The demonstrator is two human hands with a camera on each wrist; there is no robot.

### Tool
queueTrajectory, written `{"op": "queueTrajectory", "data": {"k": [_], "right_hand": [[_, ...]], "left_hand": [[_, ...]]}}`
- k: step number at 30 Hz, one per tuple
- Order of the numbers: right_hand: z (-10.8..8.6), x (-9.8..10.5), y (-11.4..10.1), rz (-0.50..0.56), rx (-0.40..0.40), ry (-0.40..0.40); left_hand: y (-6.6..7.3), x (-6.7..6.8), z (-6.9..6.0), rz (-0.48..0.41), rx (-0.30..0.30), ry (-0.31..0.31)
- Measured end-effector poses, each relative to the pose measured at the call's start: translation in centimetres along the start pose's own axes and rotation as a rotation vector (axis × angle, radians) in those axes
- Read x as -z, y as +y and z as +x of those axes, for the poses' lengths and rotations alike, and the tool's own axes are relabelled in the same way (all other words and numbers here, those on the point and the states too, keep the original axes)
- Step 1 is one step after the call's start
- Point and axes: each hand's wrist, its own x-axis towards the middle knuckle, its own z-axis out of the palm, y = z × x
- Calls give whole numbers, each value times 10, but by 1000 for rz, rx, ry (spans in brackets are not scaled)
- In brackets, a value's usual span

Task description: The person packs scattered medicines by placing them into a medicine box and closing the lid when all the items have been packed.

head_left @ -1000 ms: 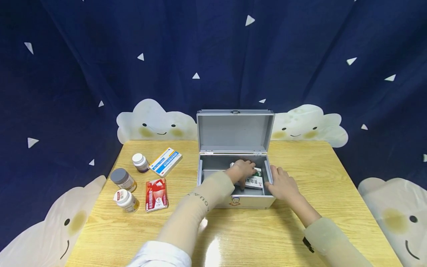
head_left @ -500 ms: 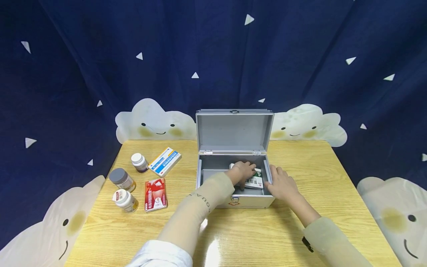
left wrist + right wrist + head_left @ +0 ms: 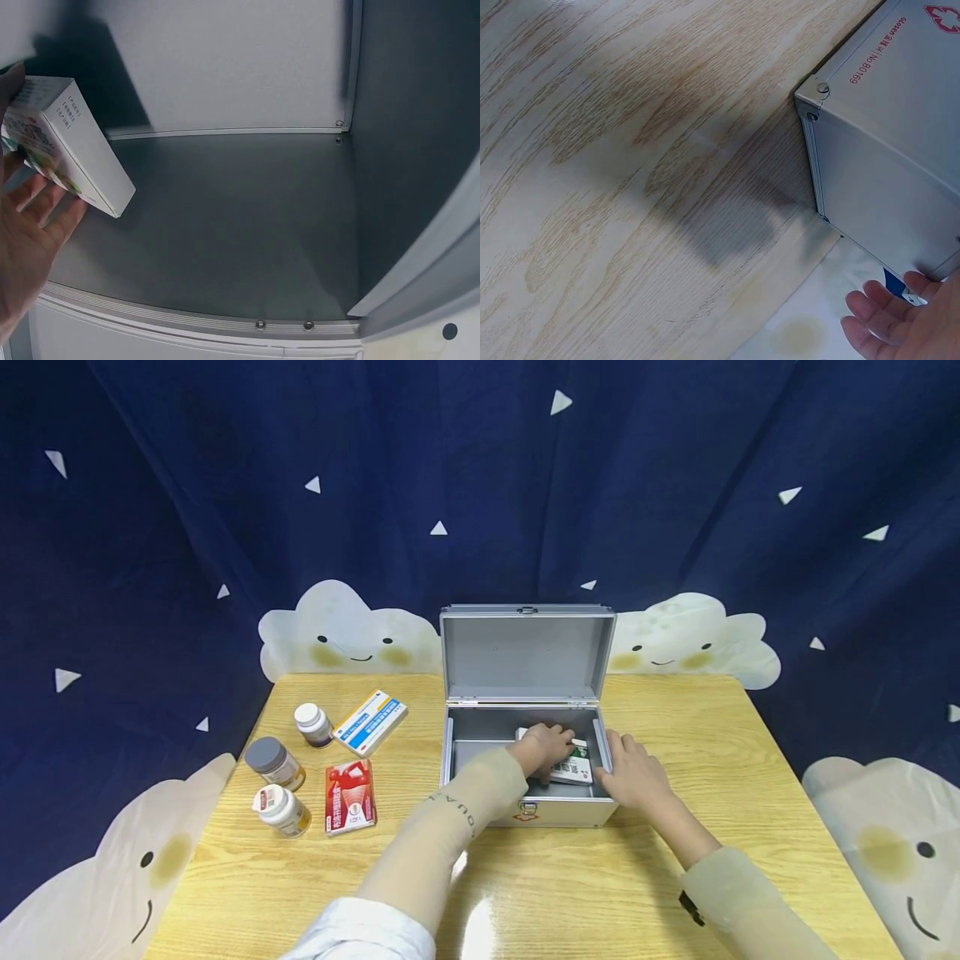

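Note:
A silver case stands on the table with its lid raised. Inside its right part is my left hand, palm down in the head view. The left wrist view has this hand gripping a white box between thumb and fingers, tilted above the case floor. A white and green box shows beside the hand; whether it is the gripped one I cannot tell. My right hand rests at the case's right rim, and in the right wrist view the fingers of this hand lie loosely extended by the outer wall.
On the table's left are a white-capped bottle, a grey-capped bottle, another white-capped bottle, a blue and white box and a red box. A dark blue curtain hangs behind.
The head view has shifted slightly. Within the case, the white and green box and my left hand have moved barely at all; my right hand has stayed at the rim.

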Motion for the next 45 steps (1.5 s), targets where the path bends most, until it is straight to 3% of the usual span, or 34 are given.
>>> {"op": "queueTrajectory", "data": {"k": [18, 27, 37, 45], "right_hand": [[-1, 1, -1, 9, 3, 0], [-1, 2, -2, 15, -1, -2], [-2, 3, -2, 19, 0, -2], [-2, 2, -2, 22, 1, 5]], "left_hand": [[3, -5, 4, 63, 8, -6], [4, -5, 5, 23, 45, -11], [6, -6, 9, -40, 16, -3], [8, -7, 11, -8, 28, -39]]}}
